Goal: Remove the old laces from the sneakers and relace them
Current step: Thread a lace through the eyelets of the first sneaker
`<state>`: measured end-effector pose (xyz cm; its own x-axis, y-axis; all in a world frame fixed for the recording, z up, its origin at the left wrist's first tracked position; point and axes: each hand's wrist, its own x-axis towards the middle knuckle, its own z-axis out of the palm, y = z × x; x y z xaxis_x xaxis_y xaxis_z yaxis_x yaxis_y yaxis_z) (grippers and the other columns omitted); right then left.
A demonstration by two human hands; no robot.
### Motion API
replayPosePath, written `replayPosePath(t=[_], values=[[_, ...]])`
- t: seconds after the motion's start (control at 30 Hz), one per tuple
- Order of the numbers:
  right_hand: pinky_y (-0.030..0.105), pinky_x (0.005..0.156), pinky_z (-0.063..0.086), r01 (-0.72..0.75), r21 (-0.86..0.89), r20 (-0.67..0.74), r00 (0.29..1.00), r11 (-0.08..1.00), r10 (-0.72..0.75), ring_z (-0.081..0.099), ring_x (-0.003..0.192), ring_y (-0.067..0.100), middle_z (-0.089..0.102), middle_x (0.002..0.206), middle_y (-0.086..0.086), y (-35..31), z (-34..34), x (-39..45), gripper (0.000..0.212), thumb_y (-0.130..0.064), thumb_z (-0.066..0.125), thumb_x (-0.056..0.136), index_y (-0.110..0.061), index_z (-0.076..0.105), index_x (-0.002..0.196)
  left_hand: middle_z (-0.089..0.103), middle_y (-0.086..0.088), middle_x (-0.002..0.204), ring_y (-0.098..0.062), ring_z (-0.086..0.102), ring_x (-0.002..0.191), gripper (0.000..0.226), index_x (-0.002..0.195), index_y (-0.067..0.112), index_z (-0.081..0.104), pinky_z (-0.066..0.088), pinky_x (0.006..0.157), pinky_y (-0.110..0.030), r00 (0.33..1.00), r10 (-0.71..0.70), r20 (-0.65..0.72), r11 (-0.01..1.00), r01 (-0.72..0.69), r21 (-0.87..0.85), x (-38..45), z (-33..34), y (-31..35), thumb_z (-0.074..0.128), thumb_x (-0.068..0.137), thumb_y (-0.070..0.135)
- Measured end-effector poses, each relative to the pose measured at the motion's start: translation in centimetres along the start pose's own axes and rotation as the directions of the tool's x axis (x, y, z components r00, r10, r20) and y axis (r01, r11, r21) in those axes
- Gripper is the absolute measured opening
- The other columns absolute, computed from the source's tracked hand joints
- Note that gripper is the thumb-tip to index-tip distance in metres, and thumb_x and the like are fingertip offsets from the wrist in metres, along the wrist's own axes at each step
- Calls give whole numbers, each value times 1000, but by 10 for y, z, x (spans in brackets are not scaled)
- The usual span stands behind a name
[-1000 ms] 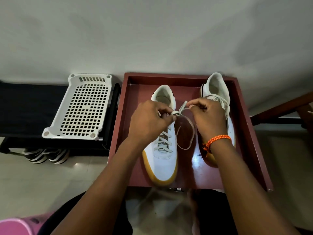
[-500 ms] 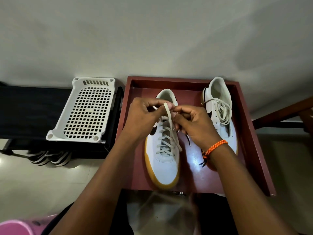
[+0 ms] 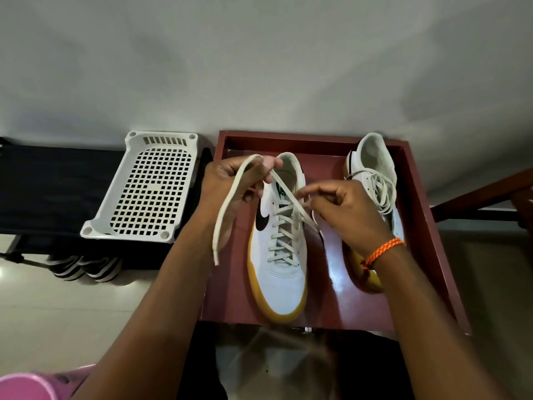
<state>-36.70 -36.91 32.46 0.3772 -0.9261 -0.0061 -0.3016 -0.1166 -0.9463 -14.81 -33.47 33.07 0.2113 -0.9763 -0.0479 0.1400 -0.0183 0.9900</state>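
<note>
Red-brown tray (image 3: pixel 427 226): two white sneakers. Left sneaker (image 3: pixel 284 255), still laced; we pinch one lace (image 3: pixel 230 203) end in our left hand (image 3: pixel 230 183), slack hanging below. Right hand (image 3: pixel 343 209) pinches the other end just above the eyelets. Right sneaker (image 3: pixel 375 168) untouched.

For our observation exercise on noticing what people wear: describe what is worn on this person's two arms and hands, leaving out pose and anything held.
Both forearms are bare, with no sleeves in view. The right hand has a braided orange cord bracelet around its wrist. The left hand and its wrist carry nothing: no rings, watch or gloves show on either hand.
</note>
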Motion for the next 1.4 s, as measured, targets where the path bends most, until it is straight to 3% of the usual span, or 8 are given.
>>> replayPosePath(t=[0.1,0.3,0.47,0.63,0.73,0.9,1.07,1.4], values=[[21,55,38,60,113,-66,996,992,-53,45,49,2,55,55,-19,-11,29,2,16,-15,65,103,-17,79,111,73,-22,87,-31,61,75,19,102,0,82,52,74,-35,995,-72,75,996,75,-39,-5,9,0,75,98,18],[21,50,32,-13,18,167,986,1000,9,37,45,4,50,52,-3,-11,15,-1,27,-13,65,103,1,76,83,71,1,68,-20,47,62,21,105,0,82,40,60,-20,998,-54,40,998,53,21,-2,5,-2,76,96,18],[34,66,45,-156,-351,465,827,923,316,54,56,16,62,57,5,2,-23,-13,31,-9,67,95,-13,80,67,72,1,73,-12,47,57,27,103,-10,78,40,55,-13,998,-37,-50,999,37,2,0,-2,-3,73,99,16],[39,61,47,-61,-324,-8,998,944,62,56,55,23,64,60,10,4,-8,-2,42,-43,66,98,-14,74,68,76,-6,82,-12,50,58,22,99,-2,81,40,55,-13,995,-93,35,994,91,59,-3,4,-2,73,100,18],[41,67,50,88,-229,-286,946,970,-153,62,71,19,66,73,2,-6,24,5,38,-41,58,103,-15,76,84,77,-18,83,-18,54,57,19,92,1,83,46,54,-27,988,-100,116,984,81,158,-5,11,-3,75,99,17],[35,70,51,194,-289,-301,911,937,-281,63,77,13,66,85,-5,-3,46,6,18,-28,68,101,-17,78,91,65,3,52,-5,53,44,24,78,-5,78,41,51,-15,974,-100,202,931,20,366,-6,18,-12,68,99,0],[34,80,59,196,-233,-397,875,952,-277,73,90,6,78,96,-7,-4,37,6,13,-23,75,97,-15,83,104,78,-4,73,-11,55,49,11,92,8,85,48,56,-23,969,-112,220,908,10,419,-7,15,-7,77,97,14],[42,71,52,76,-660,-243,920,748,-308,56,90,23,61,91,-3,-2,37,2,9,-24,71,97,-20,79,96,73,18,70,-11,66,57,23,75,24,80,47,58,-26,951,-67,-301,657,269,705,-3,-4,-10,66,93,27]])
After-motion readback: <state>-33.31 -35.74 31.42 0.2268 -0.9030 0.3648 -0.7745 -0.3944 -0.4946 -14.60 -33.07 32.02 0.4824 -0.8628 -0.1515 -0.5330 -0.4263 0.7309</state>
